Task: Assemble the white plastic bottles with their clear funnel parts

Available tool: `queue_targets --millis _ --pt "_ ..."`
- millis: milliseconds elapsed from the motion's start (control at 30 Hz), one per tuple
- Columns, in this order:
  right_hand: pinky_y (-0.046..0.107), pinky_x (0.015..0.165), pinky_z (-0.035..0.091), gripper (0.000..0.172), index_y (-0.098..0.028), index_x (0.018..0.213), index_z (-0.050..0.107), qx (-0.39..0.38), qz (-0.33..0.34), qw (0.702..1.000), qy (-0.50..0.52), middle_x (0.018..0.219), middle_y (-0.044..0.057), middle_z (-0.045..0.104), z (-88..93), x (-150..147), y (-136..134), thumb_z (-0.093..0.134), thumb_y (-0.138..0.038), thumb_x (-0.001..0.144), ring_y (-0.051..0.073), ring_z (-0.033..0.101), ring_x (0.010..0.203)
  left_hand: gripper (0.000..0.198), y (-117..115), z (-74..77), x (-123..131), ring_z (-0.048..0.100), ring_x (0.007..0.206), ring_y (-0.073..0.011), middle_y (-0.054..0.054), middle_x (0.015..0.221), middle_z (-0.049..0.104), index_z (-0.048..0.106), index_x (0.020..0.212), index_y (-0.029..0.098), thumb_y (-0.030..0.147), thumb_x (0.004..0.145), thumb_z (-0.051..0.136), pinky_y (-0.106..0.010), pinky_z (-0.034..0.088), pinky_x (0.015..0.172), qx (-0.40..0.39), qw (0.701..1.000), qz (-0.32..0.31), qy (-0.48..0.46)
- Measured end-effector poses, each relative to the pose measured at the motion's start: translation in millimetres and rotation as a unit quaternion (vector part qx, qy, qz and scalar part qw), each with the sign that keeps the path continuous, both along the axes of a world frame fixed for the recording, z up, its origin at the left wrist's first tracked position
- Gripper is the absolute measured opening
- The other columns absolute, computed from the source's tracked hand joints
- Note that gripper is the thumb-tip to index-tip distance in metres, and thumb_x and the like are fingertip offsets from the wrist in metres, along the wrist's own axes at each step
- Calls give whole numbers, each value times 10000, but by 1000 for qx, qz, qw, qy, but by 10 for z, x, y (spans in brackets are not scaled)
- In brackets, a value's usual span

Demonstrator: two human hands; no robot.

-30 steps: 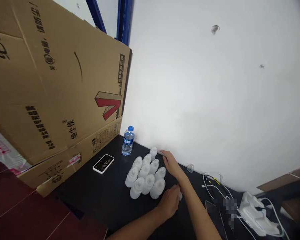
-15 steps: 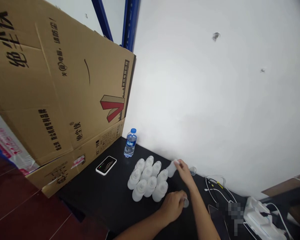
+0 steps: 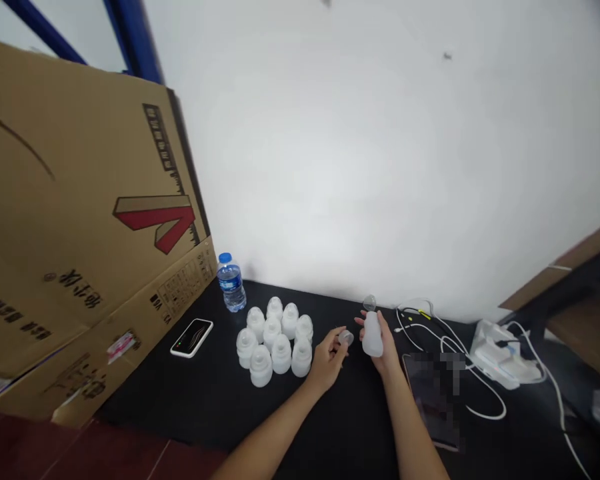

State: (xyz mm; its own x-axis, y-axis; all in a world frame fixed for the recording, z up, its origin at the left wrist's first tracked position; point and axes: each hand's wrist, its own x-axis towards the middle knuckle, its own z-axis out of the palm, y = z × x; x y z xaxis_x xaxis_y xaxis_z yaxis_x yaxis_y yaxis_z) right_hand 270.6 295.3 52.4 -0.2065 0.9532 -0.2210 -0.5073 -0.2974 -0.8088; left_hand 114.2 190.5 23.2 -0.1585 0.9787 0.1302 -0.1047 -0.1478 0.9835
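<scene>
My left hand (image 3: pixel 326 360) pinches a small clear domed cap (image 3: pixel 346 338) between its fingertips. Just to the right, my right hand (image 3: pixel 386 341) is wrapped round a frosted white squeeze bottle (image 3: pixel 373 335), held upright with a slight tilt. Behind the bottle's top, near the wall, shows another clear cap (image 3: pixel 369 303). The bottle and the cap in my left hand are apart. Left of my left hand stands a cluster of several frosted bottles (image 3: pixel 281 354) with pale domed tops, close together on the black table (image 3: pixel 205 393).
A water bottle (image 3: pixel 231 283) with a blue cap stands by the wall, and a white-edged phone (image 3: pixel 192 338) lies before it. A large cardboard box (image 3: pixel 80 220) rises at left. To the right are white cables (image 3: pixel 460 347), a dark tablet (image 3: pixel 433 400) and a white charging unit (image 3: pixel 500 357).
The view has swung right. My right hand has drawn the frosted bottle away from the cluster to the right. My left hand, still with the cap, has moved up towards it.
</scene>
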Motion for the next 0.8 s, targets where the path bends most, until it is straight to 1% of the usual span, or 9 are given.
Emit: queue_targets --millis 100,200,300,367,400,500,633,733,800 --pt "234 453 580 457 -164 1191 702 -74 7 997 -15 827 92 802 64 20 6 592 -592 1072 161 701 500 649 12 -14 -31 723 919 -226 -128 1174 759 625 1492 227 634 990 680 -247 530 587 1 999 14 -50" --pt "336 515 662 581 -160 1321 646 -104 137 985 -1 990 144 818 118 120 -62 572 -667 1048 256 810 689 690 10 -1 -65 712 929 -220 -135 1174 760 628 1505 219 683 996 662 -254 551 623 -9 996 33 -77" --pt "358 513 673 698 -234 1470 559 -25 270 962 -16 1253 155 790 150 212 -181 841 -496 888 312 837 866 686 10 -3 -87 711 929 -208 -126 1188 753 618 1504 234 704 1005 642 -251 561 649 -15 994 49 -98" --pt "295 492 644 740 -241 1447 591 36 292 955 -51 1333 156 768 166 240 -240 924 -378 800 268 825 826 679 13 -17 -94 714 914 -200 -113 1173 745 606 1490 245 721 1006 627 -249 562 647 -16 992 61 -106" --pt "271 485 628 699 -219 1395 636 58 295 951 -72 1329 161 772 175 244 -257 938 -367 782 238 811 775 675 16 -25 -96 717 906 -198 -107 1154 741 601 1481 247 728 1008 619 -249 561 646 -17 992 65 -108" --pt "232 448 574 512 -141 1182 746 85 314 936 -135 1112 166 833 195 234 -272 899 -474 824 170 736 598 670 26 -50 -99 725 880 -195 -92 1096 734 588 1474 246 729 1010 613 -250 558 649 -23 991 69 -112" --pt "221 377 501 553 -122 1032 764 51 348 920 -171 738 98 788 185 183 -293 701 -663 934 158 646 457 656 40 -80 -102 719 863 -198 -88 1039 722 587 1491 235 695 1024 612 -265 569 656 -19 990 67 -120" --pt "206 379 493 479 -170 1031 715 37 322 933 -155 726 46 759 151 137 -325 707 -635 916 162 661 497 646 42 -95 -106 722 905 -212 -109 1081 723 600 1496 228 683 1037 596 -277 583 668 -10 992 63 -111" --pt "194 399 503 453 -194 1067 686 59 309 938 -146 785 35 772 134 115 -338 739 -614 908 157 675 537 644 37 -94 -107 722 912 -211 -112 1115 725 602 1490 230 690 1040 587 -280 584 681 -11 993 63 -95"
